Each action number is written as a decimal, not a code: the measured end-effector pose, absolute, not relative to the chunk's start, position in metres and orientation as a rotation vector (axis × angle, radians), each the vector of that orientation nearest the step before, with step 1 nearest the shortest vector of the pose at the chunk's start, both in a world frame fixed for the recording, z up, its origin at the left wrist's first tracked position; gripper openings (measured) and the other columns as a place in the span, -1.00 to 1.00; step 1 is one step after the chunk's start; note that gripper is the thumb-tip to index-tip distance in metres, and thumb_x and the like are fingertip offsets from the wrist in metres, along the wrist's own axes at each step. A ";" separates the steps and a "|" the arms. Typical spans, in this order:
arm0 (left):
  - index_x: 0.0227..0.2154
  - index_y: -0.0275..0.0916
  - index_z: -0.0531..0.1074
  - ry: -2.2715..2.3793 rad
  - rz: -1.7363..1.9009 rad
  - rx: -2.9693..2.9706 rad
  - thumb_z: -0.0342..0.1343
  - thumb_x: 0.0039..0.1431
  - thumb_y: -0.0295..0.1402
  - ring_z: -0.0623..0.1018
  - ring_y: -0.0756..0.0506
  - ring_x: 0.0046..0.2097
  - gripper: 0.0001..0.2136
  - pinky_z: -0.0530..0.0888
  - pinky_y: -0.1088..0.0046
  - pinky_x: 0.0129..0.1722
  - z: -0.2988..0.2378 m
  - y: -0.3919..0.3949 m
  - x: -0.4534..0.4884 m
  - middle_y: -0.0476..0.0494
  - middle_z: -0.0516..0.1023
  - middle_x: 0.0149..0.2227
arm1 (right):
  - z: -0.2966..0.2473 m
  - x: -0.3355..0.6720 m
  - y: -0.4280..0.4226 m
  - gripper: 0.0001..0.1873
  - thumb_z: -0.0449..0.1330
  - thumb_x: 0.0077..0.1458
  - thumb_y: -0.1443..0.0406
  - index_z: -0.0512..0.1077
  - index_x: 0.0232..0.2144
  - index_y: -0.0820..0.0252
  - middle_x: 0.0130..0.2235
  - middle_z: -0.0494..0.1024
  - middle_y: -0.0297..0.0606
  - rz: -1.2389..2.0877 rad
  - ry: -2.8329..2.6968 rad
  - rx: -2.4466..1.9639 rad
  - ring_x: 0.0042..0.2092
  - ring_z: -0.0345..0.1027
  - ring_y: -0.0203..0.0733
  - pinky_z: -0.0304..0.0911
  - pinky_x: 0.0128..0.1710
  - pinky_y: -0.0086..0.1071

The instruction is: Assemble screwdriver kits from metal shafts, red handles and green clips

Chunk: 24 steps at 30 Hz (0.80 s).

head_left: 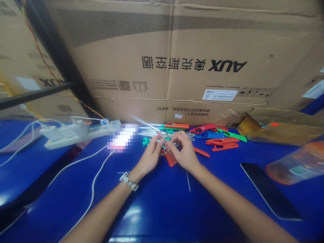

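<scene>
Both my hands meet over a blue table (pixel 162 209). My left hand (pixel 150 158), with a metal watch on its wrist, pinches thin metal rods (pixel 148 125) that stick up and to the left. My right hand (pixel 184 151) is closed on a red plastic handle piece (pixel 170 158) that points down between the two hands. Just behind my fingers lies a heap of red, green and blue plastic handles (pixel 215 135) and more metal rods. A single thin rod (pixel 188 181) lies on the table beside my right wrist.
A white power strip (pixel 73 133) with chargers and white cables sits at the left. A dark phone (pixel 270 190) lies flat at the right, near clear plastic bags (pixel 296 162). A large cardboard box (pixel 177 60) walls off the back of the table.
</scene>
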<state>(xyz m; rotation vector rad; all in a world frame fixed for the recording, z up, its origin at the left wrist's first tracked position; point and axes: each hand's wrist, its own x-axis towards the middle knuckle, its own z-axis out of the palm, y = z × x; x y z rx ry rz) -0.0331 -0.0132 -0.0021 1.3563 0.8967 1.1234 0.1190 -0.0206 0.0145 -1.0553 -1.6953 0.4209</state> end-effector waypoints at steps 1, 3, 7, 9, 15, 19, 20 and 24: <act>-0.06 -0.20 0.30 0.878 1.125 1.387 0.06 0.26 -0.02 0.54 -0.13 -0.11 -0.63 0.59 0.37 -0.24 -0.001 -0.013 -0.033 -0.15 0.49 -0.07 | 0.019 0.118 -0.015 -0.81 0.19 0.16 0.20 0.36 -0.44 0.15 -0.34 0.40 -0.25 0.446 -1.679 -1.066 -0.29 0.32 -0.17 0.30 -0.24 -0.27; -0.01 -0.19 0.29 0.829 1.122 1.413 0.06 0.26 -0.02 0.54 -0.15 -0.10 -0.60 0.60 0.34 -0.24 0.000 -0.014 -0.033 -0.17 0.47 -0.02 | 0.030 0.113 -0.003 -0.78 0.21 0.15 0.13 0.38 -0.38 0.16 -0.35 0.46 -0.27 0.533 -1.654 -1.075 -0.35 0.30 -0.21 0.28 -0.32 -0.32; 0.04 -0.18 0.25 0.793 1.090 1.360 0.05 0.27 -0.02 0.58 -0.18 -0.15 -0.58 0.61 0.24 -0.24 -0.006 -0.016 -0.031 -0.21 0.45 0.02 | 0.047 0.102 0.018 -0.80 0.26 0.06 0.17 0.42 -0.40 0.19 -0.49 0.45 -0.38 0.682 -1.702 -1.167 -0.49 0.25 -0.31 0.18 -0.45 -0.41; 0.03 -0.19 0.26 0.821 1.099 1.353 0.04 0.29 -0.04 0.59 -0.19 -0.13 -0.60 0.61 0.22 -0.21 -0.010 -0.016 -0.030 -0.20 0.47 -0.02 | 0.053 0.099 0.023 -0.84 0.26 0.04 0.22 0.43 -0.46 0.21 -0.54 0.46 -0.37 0.721 -1.728 -1.232 -0.52 0.26 -0.32 0.17 -0.48 -0.42; 0.04 -0.17 0.17 0.785 1.077 1.274 0.03 0.28 0.00 0.63 -0.14 -0.36 -0.56 0.61 0.24 -0.31 -0.010 -0.017 -0.029 -0.07 0.54 -0.32 | 0.051 0.102 0.027 -0.80 0.28 0.00 0.19 0.49 -0.51 0.23 -0.53 0.52 -0.28 0.816 -1.774 -1.252 -0.50 0.32 -0.28 0.18 -0.48 -0.40; -0.03 -0.15 0.14 0.828 1.103 1.208 0.05 0.22 0.07 0.61 -0.10 -0.48 -0.54 0.59 0.31 -0.43 -0.006 -0.017 -0.027 0.07 0.45 -0.45 | 0.039 0.103 0.029 -0.75 0.24 0.01 0.14 0.46 -0.51 0.22 -0.51 0.51 -0.29 0.832 -1.568 -1.132 -0.48 0.31 -0.28 0.20 -0.45 -0.40; -0.03 -0.15 0.14 0.840 1.114 1.201 0.05 0.22 0.08 0.60 -0.08 -0.50 -0.53 0.58 0.34 -0.46 -0.006 -0.017 -0.026 0.09 0.43 -0.46 | 0.035 0.103 0.029 -0.74 0.24 0.00 0.12 0.45 -0.50 0.21 -0.53 0.49 -0.32 0.840 -1.517 -1.121 -0.50 0.30 -0.29 0.18 -0.47 -0.41; -0.09 -0.15 0.17 0.881 1.140 1.200 0.07 0.19 0.09 0.48 0.01 -0.58 -0.55 0.50 0.47 -0.57 -0.005 -0.017 -0.026 0.11 0.41 -0.48 | 0.026 0.108 0.027 -0.71 0.24 -0.03 0.08 0.39 -0.52 0.18 -0.62 0.41 -0.39 0.917 -1.397 -1.148 -0.59 0.21 -0.32 0.12 -0.55 -0.43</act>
